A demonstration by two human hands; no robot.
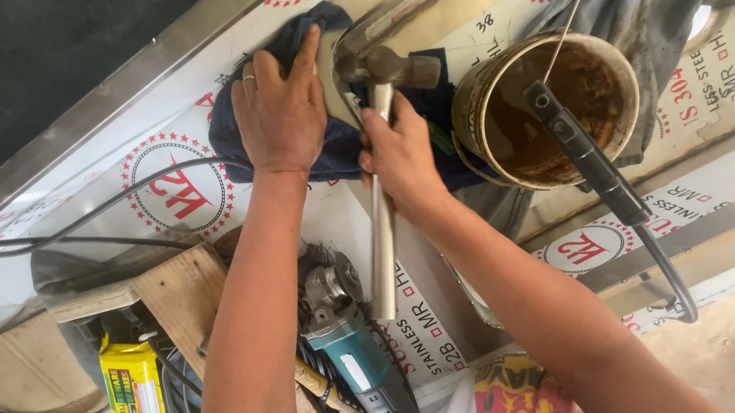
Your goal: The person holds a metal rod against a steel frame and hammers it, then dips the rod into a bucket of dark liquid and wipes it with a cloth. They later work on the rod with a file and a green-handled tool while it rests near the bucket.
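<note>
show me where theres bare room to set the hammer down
Bare sheet metal lies left of the left hand and blue cloth, crossed by one cable. It is crowded round the right hand with the hammer, bucket and grinder.

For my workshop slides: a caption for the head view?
Right hand grips a hammer; left hand presses a blue cloth.

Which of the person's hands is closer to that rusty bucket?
Right. The right hand, gripping the hammer, sits just beside the bucket; the left hand presses the blue cloth, farther away.
</note>
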